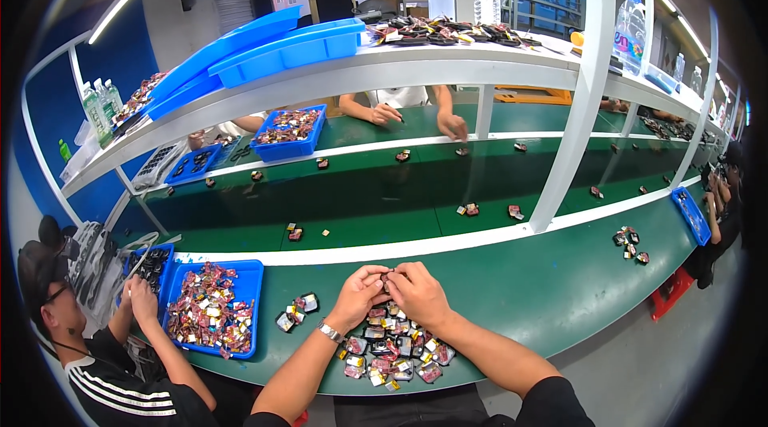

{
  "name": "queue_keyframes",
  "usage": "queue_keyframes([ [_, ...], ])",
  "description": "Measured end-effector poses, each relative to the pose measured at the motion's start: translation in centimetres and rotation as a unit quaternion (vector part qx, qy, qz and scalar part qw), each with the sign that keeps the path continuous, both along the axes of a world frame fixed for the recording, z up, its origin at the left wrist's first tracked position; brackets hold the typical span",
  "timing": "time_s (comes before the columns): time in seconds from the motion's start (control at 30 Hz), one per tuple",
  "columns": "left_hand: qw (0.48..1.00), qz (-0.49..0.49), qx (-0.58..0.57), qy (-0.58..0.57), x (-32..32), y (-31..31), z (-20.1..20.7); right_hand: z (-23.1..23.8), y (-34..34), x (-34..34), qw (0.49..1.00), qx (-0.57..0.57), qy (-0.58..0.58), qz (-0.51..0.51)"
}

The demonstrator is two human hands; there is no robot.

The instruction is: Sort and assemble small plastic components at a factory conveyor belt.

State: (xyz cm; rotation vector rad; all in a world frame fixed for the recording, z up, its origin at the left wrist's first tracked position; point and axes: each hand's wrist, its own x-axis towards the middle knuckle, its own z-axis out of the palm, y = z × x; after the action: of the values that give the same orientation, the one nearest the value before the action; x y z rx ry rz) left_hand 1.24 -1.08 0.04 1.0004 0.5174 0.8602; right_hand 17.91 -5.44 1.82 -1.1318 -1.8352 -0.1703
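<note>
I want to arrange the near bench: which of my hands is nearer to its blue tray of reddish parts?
Left. Your left hand is right of the blue tray; your right hand is farther right, beside the left.

held piece (387, 284): mostly hidden | far co-worker (398, 97): head hidden | sleeves (554, 404): cropped
</note>
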Motion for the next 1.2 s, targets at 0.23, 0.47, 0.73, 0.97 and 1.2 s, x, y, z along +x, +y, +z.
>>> queue_keyframes([
  [0.23, 0.999, 0.025, 0.001, 0.03, 0.4, 0.0, -0.4, -0.2, 0.0, 0.2, 1.0, -0.004, -0.011, -0.01],
  [0.47, 0.983, 0.109, 0.103, 0.107, 0.7, 0.4, -1.4, -0.6, 0.8, 0.4, 0.964, -0.159, 0.182, 0.113],
  [0.73, 0.952, 0.21, 0.189, 0.116, 0.1, 1.3, -1.1, -3.1, 9.9, 7.2, 0.885, -0.29, 0.363, -0.03],
  [0.97, 0.94, 0.176, 0.204, 0.21, -0.9, 1.3, -2.4, -3.8, 13.8, 11.5, 0.971, -0.032, 0.102, -0.214],
  [1.2, 0.929, 0.188, 0.219, 0.229, -0.4, 2.0, -1.7, -4.4, 12.1, 20.4, 0.868, -0.216, 0.097, -0.437],
])
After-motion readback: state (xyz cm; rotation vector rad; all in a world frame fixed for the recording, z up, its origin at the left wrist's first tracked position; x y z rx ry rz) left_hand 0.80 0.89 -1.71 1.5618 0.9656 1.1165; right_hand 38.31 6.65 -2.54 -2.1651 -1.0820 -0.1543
